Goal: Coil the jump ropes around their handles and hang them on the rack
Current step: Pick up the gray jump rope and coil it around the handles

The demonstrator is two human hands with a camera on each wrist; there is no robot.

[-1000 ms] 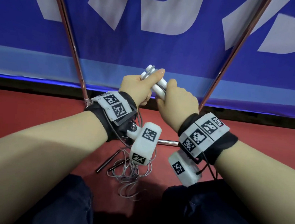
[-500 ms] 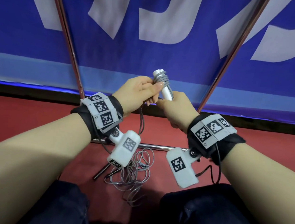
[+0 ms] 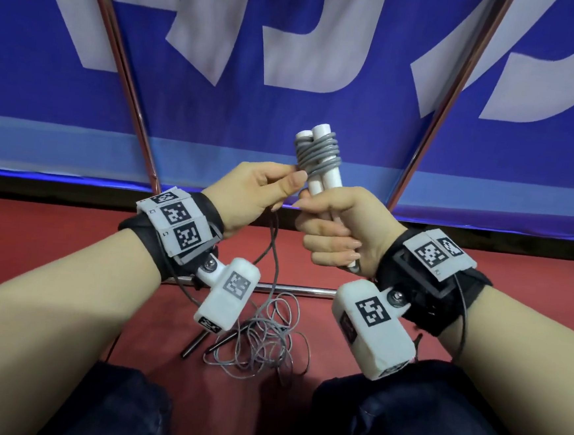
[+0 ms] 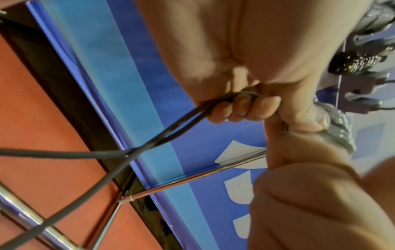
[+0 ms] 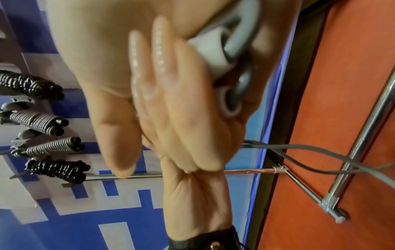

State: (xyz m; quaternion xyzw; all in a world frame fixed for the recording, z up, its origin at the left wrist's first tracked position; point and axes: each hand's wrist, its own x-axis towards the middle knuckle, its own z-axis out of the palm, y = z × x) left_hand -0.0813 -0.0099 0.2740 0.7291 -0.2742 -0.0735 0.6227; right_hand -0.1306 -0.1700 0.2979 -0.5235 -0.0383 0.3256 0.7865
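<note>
Two white jump-rope handles (image 3: 329,179) stand side by side, upright, gripped low down by my right hand (image 3: 337,235). Several turns of grey rope (image 3: 316,151) are wound round their upper ends. My left hand (image 3: 263,195) pinches the grey rope just left of the coil, and in the left wrist view its fingers (image 4: 239,110) curl round a doubled strand (image 4: 171,130). The loose rest of the rope (image 3: 261,345) lies in a tangle on the red floor between my knees. In the right wrist view the handle ends (image 5: 215,55) show in my palm.
The chrome rack's legs (image 3: 133,102) and floor bar (image 3: 300,289) stand in front of a blue and white banner (image 3: 291,63). Several coiled ropes (image 5: 53,169) hang on the rack's hooks. Dark handles (image 3: 196,342) lie on the floor by the tangle.
More grey turns now sit on the handles than a second ago. The handles have come upright, and both hands have risen slightly toward me.
</note>
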